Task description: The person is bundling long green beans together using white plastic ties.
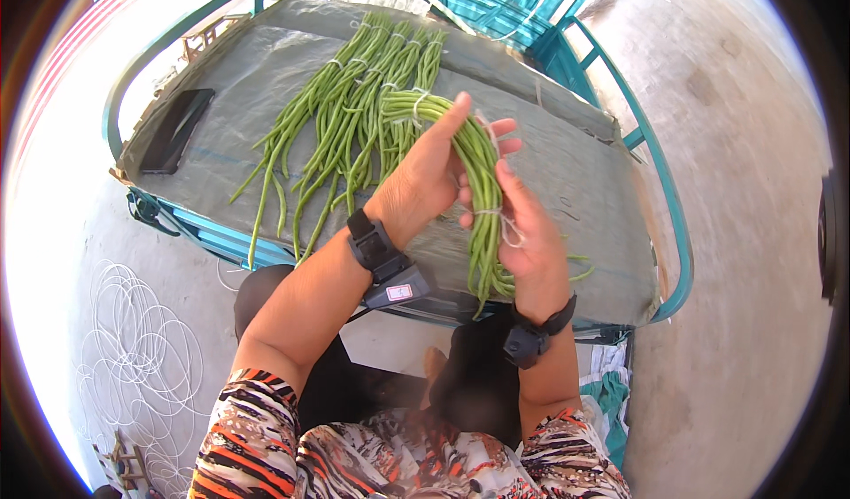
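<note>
A bundle of long green beans (479, 173) is held over the cart bed, bent in a curve. White string is tied round it near its far end and again lower down. My left hand (428, 173) cradles the bundle's middle, thumb raised and fingertips showing past its far side. Against the lower part, by the string knot, my right hand (534, 233) grips the beans with its thumb on the near side. The bean tips hang down toward the bed's front edge. Several more tied bundles of long beans (341, 114) lie side by side just beyond my left hand.
A grey sheet (252, 65) covers the bed of a teal cart, edged by curved teal rails (677, 233). A dark flat object (177, 131) lies at the bed's left. Loose white cord (142, 357) coils on the floor at left. White and green sacking (609, 393) sits at lower right.
</note>
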Demonstrator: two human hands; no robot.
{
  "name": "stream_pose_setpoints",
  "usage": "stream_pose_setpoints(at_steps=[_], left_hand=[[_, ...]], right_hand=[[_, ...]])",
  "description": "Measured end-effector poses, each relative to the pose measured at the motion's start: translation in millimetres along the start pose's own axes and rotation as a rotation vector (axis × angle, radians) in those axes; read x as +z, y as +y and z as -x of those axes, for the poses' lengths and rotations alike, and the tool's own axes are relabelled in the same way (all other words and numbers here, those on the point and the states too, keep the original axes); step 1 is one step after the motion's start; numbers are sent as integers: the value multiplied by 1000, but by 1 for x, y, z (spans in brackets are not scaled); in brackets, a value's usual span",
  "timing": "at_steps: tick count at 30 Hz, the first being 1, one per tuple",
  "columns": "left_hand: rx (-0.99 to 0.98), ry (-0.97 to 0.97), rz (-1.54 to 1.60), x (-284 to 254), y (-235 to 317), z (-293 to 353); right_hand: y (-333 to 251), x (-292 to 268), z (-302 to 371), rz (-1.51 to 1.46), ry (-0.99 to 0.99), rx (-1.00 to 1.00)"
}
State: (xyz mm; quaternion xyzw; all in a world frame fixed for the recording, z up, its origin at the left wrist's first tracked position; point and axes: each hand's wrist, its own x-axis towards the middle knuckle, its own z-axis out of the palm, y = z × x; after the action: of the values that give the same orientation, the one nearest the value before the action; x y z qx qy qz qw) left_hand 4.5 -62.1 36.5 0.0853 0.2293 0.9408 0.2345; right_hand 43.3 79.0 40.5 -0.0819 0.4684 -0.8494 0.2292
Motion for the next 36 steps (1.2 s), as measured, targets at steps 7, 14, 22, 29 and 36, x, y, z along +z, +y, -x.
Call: stream_pose_setpoints(at_steps=[7,14,22,29,36], left_hand=[[243,157,-5,1,21,-2],[303,36,-279,5,19,5],[278,-192,-849,28,17,25],[94,-221,-599,25,6,25],[103,-303,-913,45,9,46]], right_hand=[[-3,-3,-4,990,330,-343],[-5,19,-20,856,250,-588],[-70,49,-45,603,-9,-152],[-93,56,-36,567,71,-390],[-128,48,-35,321,216,-563]])
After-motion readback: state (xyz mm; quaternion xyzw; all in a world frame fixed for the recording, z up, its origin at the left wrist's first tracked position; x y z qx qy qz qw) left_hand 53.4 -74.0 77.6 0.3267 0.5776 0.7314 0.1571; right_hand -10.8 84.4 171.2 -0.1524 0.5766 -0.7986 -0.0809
